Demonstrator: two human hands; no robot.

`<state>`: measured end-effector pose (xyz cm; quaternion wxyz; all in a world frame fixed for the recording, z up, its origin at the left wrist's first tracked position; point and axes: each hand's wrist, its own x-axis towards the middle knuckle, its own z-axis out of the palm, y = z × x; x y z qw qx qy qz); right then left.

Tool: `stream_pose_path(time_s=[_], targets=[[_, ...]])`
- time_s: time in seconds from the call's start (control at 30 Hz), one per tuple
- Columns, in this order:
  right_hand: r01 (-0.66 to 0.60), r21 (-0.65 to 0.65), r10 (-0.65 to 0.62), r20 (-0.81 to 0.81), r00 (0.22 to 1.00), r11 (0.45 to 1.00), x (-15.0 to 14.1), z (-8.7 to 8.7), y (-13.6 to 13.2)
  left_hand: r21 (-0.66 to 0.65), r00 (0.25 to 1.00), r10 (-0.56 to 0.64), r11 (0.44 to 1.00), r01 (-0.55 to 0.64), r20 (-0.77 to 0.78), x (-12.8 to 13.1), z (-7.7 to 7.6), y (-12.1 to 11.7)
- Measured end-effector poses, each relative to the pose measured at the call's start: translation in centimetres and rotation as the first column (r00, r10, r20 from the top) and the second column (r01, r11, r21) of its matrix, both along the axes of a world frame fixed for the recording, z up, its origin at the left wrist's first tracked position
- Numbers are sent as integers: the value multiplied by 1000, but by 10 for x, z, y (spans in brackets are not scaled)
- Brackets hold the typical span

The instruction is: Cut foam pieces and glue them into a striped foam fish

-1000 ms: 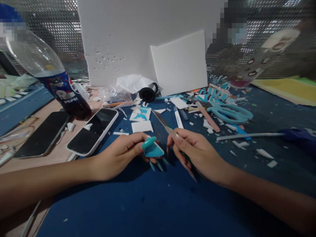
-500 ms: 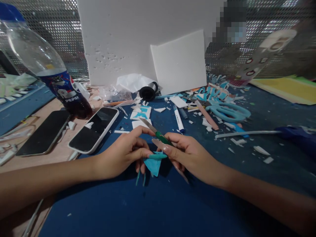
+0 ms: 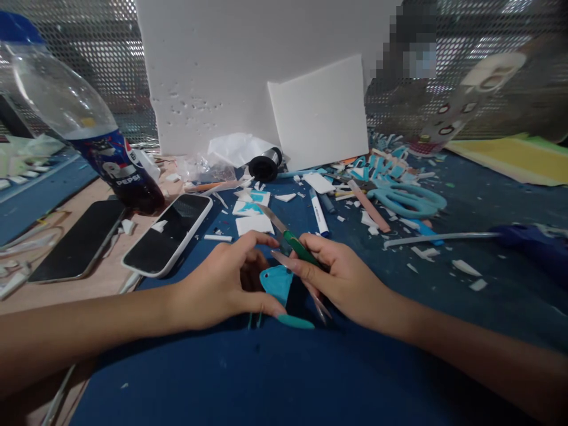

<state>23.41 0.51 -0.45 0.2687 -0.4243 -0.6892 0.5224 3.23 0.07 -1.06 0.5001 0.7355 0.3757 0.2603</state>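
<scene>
My right hand (image 3: 344, 278) is closed around the green handle of a small knife (image 3: 295, 241), whose blade points up and to the left. Between my hands is a small turquoise piece (image 3: 277, 285) with a rounded edge and a dark-centred white dot; the right fingertips are close against it. My left hand (image 3: 231, 281) curves around its left side, thumb spread away from the fingers. Long turquoise nails show on that hand. Whether its hidden fingers touch the piece cannot be seen.
Two phones (image 3: 168, 236) and a Pepsi bottle (image 3: 115, 160) stand at the left. Behind are white foam boards (image 3: 319, 112), a black-ended roll (image 3: 265, 165), a marker (image 3: 318, 213) and many scraps. Blue-handled scissors (image 3: 408, 201) and a glue gun (image 3: 528, 242) lie right.
My left thumb has moved down and off the turquoise piece, which has turned to show its dotted side. The knife has shifted slightly right and down in my right hand.
</scene>
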Motion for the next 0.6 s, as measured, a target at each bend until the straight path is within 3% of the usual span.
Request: stream_pose_path(time_s=[0.17, 0.37, 0.6], targets=[[-2, 12, 2, 11, 1000, 1000, -2, 2, -2, 264, 986, -6, 963, 51, -167, 1, 1, -3], [28, 15, -27, -16, 1000, 1000, -1, 2, -4, 432, 984, -8, 898, 85, -177, 1, 1, -1], [54, 32, -54, 18, 998, 998, -2, 2, -4, 479, 987, -7, 873, 85, -162, -1, -1, 1]])
